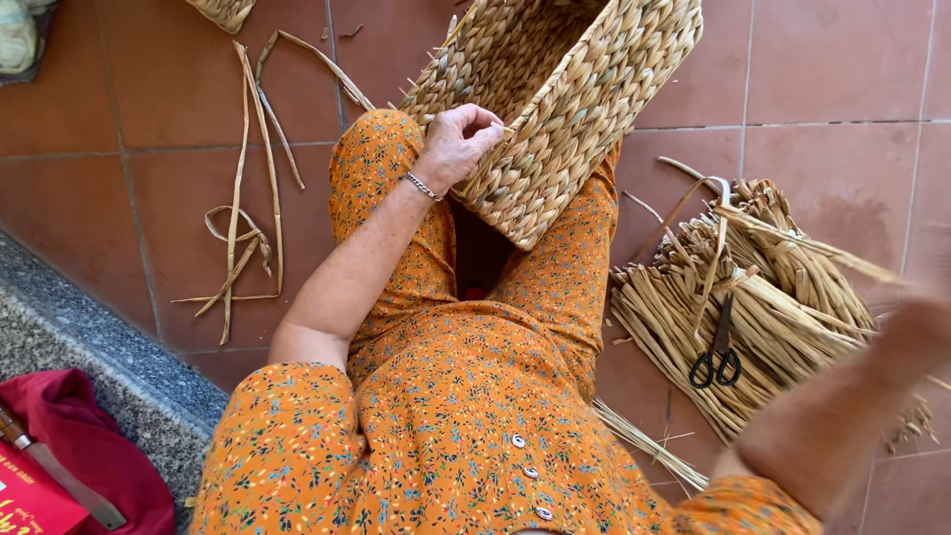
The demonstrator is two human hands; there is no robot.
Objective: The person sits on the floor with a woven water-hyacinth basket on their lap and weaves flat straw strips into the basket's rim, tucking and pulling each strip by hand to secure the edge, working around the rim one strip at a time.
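Open tiled floor (842, 69) runs past the fingertips beyond the basket's far rim; grey stone kerb (89, 337) bounds the side behind the left elbow; loose reed strips (243, 198) lie on the tiles outboard of the left knuckles, well apart from them.

Left hand (458, 144): fingers (475, 124) curled shut, pinching a thin strand at the edge of the woven basket (565, 99); basket rests tilted on the person's lap, its wall touching the heel of that hand; bracelet (421, 185) just behind the wrist.

Right hand: forearm (852, 396) is a motion blur at the frame edge; can't tell grip or finger spread; nearest to it is the bundle of straw (773, 307) with black scissors (717, 362) lying on top.

Far behind the left fingers, by the kerb: red flat package (30, 500) with yellow print on dark red cloth (89, 436); knife (59, 471) lies across both.
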